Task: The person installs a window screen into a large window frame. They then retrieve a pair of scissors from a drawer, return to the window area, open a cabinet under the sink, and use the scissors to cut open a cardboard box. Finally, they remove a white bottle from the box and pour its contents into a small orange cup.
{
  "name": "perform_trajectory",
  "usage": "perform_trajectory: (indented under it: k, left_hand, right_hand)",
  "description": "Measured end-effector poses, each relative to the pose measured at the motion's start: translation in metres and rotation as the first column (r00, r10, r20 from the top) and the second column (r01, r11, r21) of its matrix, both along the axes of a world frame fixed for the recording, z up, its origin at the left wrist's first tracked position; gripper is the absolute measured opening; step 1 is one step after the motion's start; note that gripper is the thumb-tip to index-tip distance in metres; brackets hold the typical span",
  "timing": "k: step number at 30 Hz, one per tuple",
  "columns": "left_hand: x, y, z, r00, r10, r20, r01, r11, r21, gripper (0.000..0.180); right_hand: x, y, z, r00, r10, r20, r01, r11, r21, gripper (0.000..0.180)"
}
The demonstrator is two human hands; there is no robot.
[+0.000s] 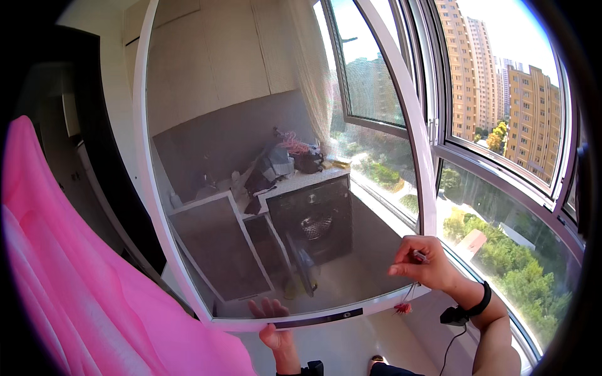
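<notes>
In front of me stands a large mesh window screen (282, 150) in a white frame, with a dark strip and a small round lock (347, 314) on its lower edge. My left hand (274, 326) grips that lower edge, thumb on the near side and fingers showing through the mesh. At the screen's lower right corner, my right hand (421, 266) is closed on a small metal and dark red thing, mostly hidden in the fingers. Thin cords run down from it to a red tassel (403, 308). A black band (480, 301) with a cable circles my right wrist.
To the left hangs pink cloth (81, 269) by a dark doorway. Behind the mesh are a front-loading washing machine (313, 219), a cabinet (219, 250) and a cluttered counter. Windows (495, 169) on the right face tall buildings and trees. Pale floor (351, 351) lies below.
</notes>
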State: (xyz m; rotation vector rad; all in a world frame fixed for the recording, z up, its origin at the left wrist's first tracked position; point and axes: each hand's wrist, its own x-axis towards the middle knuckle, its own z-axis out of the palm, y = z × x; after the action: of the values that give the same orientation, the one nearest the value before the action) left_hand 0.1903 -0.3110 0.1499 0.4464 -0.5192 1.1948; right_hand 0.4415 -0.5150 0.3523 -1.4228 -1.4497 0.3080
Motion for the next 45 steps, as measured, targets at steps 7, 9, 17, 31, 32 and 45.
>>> perform_trajectory:
  k: [7, 9, 17, 31, 32, 45]
  left_hand:
    - [0.018, 0.053, -0.009, 0.999, 0.051, -0.002, -0.051, 0.997, -0.063, 0.074]
    - [0.028, 0.066, -0.006, 0.991, 0.13, -0.02, -0.131, 0.989, -0.075, 0.075]
    - [0.035, 0.066, -0.011, 0.966, 0.258, -0.022, -0.257, 0.965, 0.054, 0.074]
    - [-0.011, 0.159, -0.121, 0.955, 0.238, -0.177, -0.238, 0.971, 0.025, 0.068]
    - [-0.019, 0.166, -0.125, 0.915, 0.27, -0.301, -0.306, 0.949, -0.08, 0.064]
    - [-0.256, 0.309, -0.033, -0.091, 0.319, -0.943, -0.992, 0.05, 0.113, 0.038]
  right_hand:
    - [0.125, 0.053, 0.073, 0.875, -0.25, -0.414, 0.398, 0.859, 0.322, 0.026]
    - [0.162, 0.09, 0.087, 0.89, -0.207, -0.405, 0.348, 0.884, 0.313, 0.032]
    - [0.231, 0.203, 0.214, 0.996, -0.014, -0.084, 0.045, 0.926, 0.375, 0.069]
    - [0.231, 0.405, 0.17, 0.932, 0.004, -0.362, 0.129, 0.93, 0.344, 0.04]
    - [0.222, 0.409, 0.161, 0.933, 0.061, -0.354, 0.082, 0.923, 0.375, 0.038]
    - [-0.035, 0.487, 0.045, 0.876, -0.067, -0.477, 0.235, 0.924, 0.301, 0.032]
